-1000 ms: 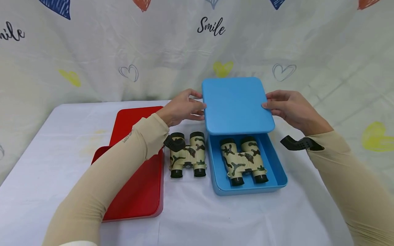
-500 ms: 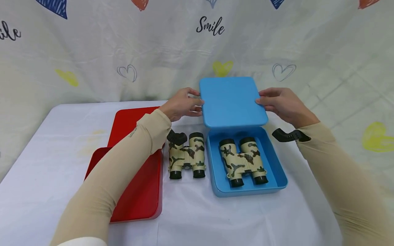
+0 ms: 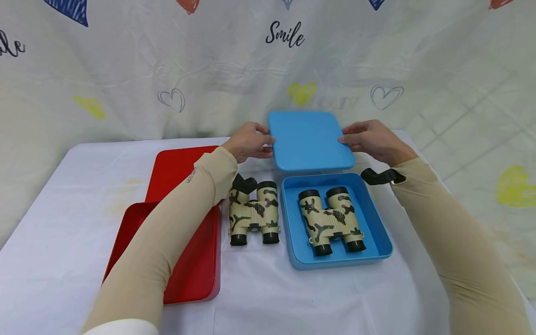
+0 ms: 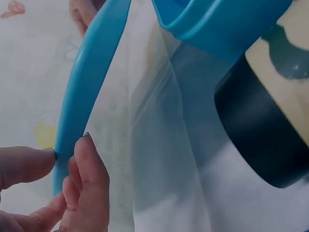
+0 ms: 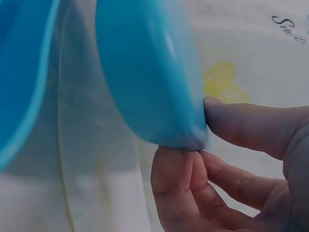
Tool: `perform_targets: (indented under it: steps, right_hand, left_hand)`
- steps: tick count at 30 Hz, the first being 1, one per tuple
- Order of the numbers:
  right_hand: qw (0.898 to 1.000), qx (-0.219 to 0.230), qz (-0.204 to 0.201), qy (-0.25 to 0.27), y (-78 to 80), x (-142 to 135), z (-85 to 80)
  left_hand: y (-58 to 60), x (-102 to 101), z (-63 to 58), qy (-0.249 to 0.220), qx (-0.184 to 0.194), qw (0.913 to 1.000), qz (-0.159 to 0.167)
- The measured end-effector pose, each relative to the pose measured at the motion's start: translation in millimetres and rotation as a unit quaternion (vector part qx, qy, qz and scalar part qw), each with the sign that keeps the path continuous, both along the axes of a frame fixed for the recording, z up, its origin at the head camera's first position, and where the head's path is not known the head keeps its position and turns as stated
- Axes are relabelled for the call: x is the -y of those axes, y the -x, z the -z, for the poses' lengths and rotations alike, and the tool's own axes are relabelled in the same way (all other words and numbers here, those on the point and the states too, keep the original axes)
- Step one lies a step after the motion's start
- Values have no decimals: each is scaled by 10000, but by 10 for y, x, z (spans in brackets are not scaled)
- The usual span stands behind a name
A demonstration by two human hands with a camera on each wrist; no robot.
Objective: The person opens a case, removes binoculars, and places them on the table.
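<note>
A blue lid (image 3: 310, 142) is held up behind the blue box (image 3: 378, 242), apart from its rim. My left hand (image 3: 249, 142) pinches the lid's left edge between thumb and fingers. On the opposite edge, my right hand (image 3: 374, 142) pinches it the same way; the right wrist view shows the thumb on the lid's top (image 5: 159, 72) and fingers under it. Camouflage binoculars (image 3: 331, 221) lie inside the blue box. A second pair of camouflage binoculars (image 3: 254, 214) lies on the cloth to the box's left, its upper left part hidden by my wrist strap.
A red box (image 3: 192, 274) stands at the left, partly covered by my left forearm. Behind it lies a red lid (image 3: 176, 172). White cloth (image 3: 259, 298) covers the table, and a printed curtain (image 3: 226, 60) hangs close behind the far edge.
Both hands have carried the blue lid back and slightly left, off the box's far rim. More of the box's inside now shows. Both binoculars have stayed in place.
</note>
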State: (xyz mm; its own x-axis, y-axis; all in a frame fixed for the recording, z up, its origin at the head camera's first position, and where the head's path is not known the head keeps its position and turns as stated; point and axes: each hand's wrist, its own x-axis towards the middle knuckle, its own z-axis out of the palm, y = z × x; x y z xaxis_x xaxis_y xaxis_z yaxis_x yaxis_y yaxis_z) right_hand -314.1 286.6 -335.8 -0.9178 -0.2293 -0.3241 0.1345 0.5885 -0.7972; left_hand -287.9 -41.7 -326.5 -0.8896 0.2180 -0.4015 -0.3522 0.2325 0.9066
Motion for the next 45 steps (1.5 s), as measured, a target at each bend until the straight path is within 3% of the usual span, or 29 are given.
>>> perform_targets:
  steps: [8, 14, 22, 32, 45]
  right_hand:
    - [9994, 115, -149, -301, 97, -1, 104]
    - [9983, 226, -239, -482, 135, 16, 111]
    - [9957, 448, -555, -591, 186, 8, 127]
    - [9927, 532, -806, -715, 234, -12, 171]
    - [9907, 853, -770, -734, 252, 7, 237]
  left_hand:
    - [94, -44, 131, 235, 101, 9997, -19]
    - [132, -57, 158, 514, 257, 9983, 21]
    - [178, -56, 202, 534, 445, 9975, 139]
    - [141, -119, 199, 1020, 372, 9929, 479]
    - [135, -168, 239, 1101, 374, 9921, 468]
